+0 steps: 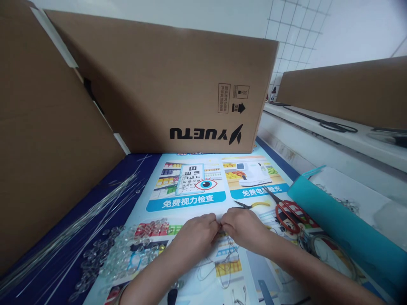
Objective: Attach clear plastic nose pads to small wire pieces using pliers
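Two bare forearms and hands are seen, the left hand (pixel 195 237) and right hand (pixel 243 228) uncovered from the fingers back past the wrists, with no sleeve, glove or ring to be made out.

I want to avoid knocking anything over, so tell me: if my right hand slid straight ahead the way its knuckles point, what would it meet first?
The right hand points up and left, fingertips meeting the left hand. Past that lies bare poster, then probably the cardboard box. Depth is unclear.
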`<state>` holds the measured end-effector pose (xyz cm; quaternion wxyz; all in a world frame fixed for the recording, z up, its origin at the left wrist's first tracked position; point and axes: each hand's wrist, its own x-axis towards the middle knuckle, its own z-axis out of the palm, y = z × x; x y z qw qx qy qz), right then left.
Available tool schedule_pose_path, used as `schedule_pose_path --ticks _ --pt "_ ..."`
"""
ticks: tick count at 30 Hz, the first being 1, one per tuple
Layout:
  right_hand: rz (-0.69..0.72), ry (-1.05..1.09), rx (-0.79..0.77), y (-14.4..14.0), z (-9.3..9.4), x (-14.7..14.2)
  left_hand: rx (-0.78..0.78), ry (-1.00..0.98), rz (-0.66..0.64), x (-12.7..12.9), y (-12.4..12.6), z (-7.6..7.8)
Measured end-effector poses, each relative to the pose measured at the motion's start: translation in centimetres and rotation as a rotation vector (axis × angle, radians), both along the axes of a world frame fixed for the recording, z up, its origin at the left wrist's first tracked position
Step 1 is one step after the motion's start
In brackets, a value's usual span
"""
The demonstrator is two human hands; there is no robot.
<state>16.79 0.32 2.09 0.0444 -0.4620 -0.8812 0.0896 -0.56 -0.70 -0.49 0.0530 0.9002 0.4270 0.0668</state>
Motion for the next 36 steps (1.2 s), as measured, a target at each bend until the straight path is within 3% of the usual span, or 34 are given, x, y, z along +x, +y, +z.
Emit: schedule_pose_path --ticks 16,26,36 --pt "0.032 0.023 -0.01 0.0 0.4 0.1 0.004 0.001 -0.007 -0.1 0.0 0.3" --pt "0.02 0.101 0.008 0.3 -0.6 0.6 -0.036 -0.032 0.038 0.1 -0.1 1.0" --pt "0.032 0.263 -0.021 0.9 -0.8 0.4 -0.201 -0.284 0.174 -0.3 0.3 0.8"
